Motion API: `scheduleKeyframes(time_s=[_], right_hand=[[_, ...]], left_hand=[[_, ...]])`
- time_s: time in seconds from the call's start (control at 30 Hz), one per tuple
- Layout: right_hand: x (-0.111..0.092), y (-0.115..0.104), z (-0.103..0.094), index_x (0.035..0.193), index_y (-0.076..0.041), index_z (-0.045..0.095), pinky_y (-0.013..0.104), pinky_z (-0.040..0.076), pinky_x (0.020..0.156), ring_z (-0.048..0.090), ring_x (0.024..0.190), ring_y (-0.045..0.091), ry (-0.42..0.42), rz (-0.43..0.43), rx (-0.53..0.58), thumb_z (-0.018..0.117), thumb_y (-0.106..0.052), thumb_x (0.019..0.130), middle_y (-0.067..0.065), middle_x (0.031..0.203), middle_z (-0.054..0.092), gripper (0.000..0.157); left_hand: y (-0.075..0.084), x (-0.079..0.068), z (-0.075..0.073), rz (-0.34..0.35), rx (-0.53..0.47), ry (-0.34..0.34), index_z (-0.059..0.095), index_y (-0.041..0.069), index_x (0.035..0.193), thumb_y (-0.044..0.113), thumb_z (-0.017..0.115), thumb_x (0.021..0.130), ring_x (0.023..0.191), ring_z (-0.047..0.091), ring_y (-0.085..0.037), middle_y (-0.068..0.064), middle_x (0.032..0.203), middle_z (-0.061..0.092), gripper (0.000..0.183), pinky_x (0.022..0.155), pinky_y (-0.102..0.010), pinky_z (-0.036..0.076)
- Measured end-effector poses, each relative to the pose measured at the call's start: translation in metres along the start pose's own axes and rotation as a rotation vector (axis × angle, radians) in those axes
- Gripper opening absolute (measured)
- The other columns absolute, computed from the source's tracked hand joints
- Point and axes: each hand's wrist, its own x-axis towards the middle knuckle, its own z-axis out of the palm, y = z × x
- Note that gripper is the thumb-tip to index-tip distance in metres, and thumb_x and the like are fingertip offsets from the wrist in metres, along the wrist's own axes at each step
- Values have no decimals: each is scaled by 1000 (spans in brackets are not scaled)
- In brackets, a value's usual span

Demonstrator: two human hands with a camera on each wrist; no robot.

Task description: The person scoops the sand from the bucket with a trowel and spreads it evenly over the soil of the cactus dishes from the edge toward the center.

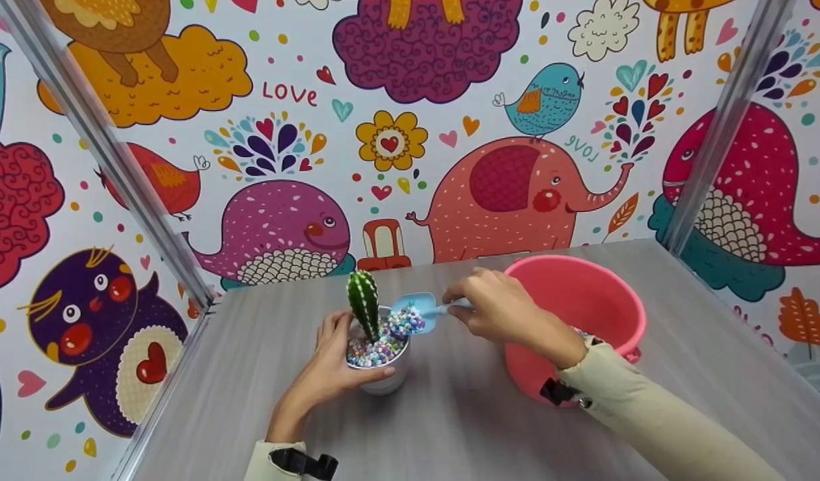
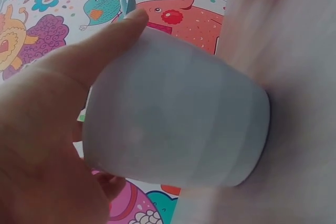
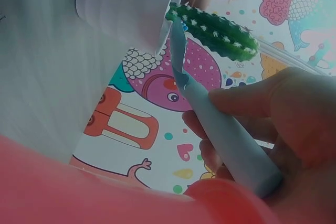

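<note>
A green cactus (image 1: 363, 304) stands upright in a white pot (image 2: 178, 108), among small multicoloured pebbles (image 1: 373, 353). My left hand (image 1: 333, 361) grips the pot near its rim, with the thumb along the near side and the fingers round the far left side. In my right hand (image 1: 496, 307) is a light blue scoop (image 1: 426, 312), held by its handle (image 3: 226, 135). Its blade carries a heap of the same coloured pebbles and overlaps the right rim of the pot, close to the cactus. In the right wrist view the blade's edge is right at the pot's opening.
A pink bucket (image 1: 577, 287) stands on the grey wood-grain table (image 1: 443, 427) to the right, under my right forearm, with some pebbles just visible inside. Walls with cartoon animals (image 1: 503, 200) and metal corner posts (image 1: 724, 127) enclose the table's back and sides.
</note>
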Motion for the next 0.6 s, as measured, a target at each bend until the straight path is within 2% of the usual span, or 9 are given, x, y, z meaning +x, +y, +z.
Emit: scheduleKeyframes(time_s=[0.2,0.33,0.43,0.6], right_hand=[[0,1,0,113,-16,86,33,57,71,61,90,18,3,9,-5,89,-18,90,2,106,83,23],[0,1,0,113,-16,86,33,57,71,60,89,18,18,17,-20,90,-18,90,1,106,83,24],[0,1,0,114,-16,86,33,56,71,60,90,18,23,20,-25,89,-18,90,1,107,83,24],[0,2,0,113,-17,86,33,55,71,60,90,18,28,11,-39,89,-18,90,1,106,83,24]], left_hand=[[-3,0,-7,43,-26,-24,32,17,170,59,97,70,158,28,-36,-10,170,36,127,127,-72,31],[-6,-1,-10,80,-61,-59,28,12,171,54,98,72,162,27,-39,-15,174,32,128,129,-71,27],[-5,-2,-11,62,-66,-75,24,14,172,55,98,71,164,24,-40,-15,177,26,132,130,-70,26],[1,-3,-10,18,4,-31,25,16,172,64,96,70,160,29,-35,-11,171,28,134,128,-70,32]])
